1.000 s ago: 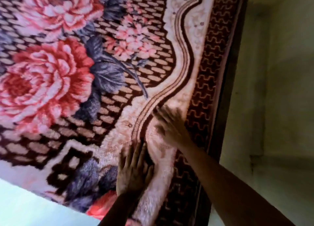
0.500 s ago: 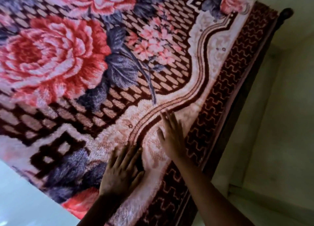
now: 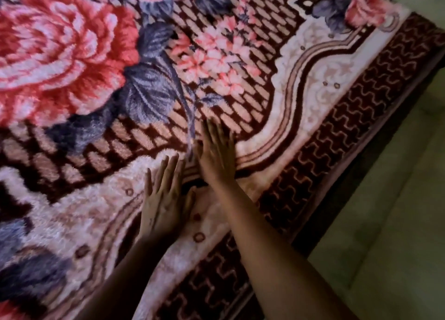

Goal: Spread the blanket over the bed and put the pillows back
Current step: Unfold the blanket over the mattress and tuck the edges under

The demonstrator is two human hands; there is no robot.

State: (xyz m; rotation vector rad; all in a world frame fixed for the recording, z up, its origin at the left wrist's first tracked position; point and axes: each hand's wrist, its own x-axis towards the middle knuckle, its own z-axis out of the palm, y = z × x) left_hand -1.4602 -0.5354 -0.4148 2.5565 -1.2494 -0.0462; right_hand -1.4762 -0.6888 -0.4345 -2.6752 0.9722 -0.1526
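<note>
Blanket (image 3: 313, 79) bears left hand (image 3: 163, 206), right hand (image 3: 216, 156) (both flat).

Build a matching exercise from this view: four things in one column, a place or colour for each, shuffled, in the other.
1. left hand
2. right hand
3. large rose print
4. zigzag border

a. dark maroon, along the edge of the blanket
b. flat, reaching farther up
c. red and pink
d. flat, nearer the camera

Pairs: 1-d, 2-b, 3-c, 4-a
</note>
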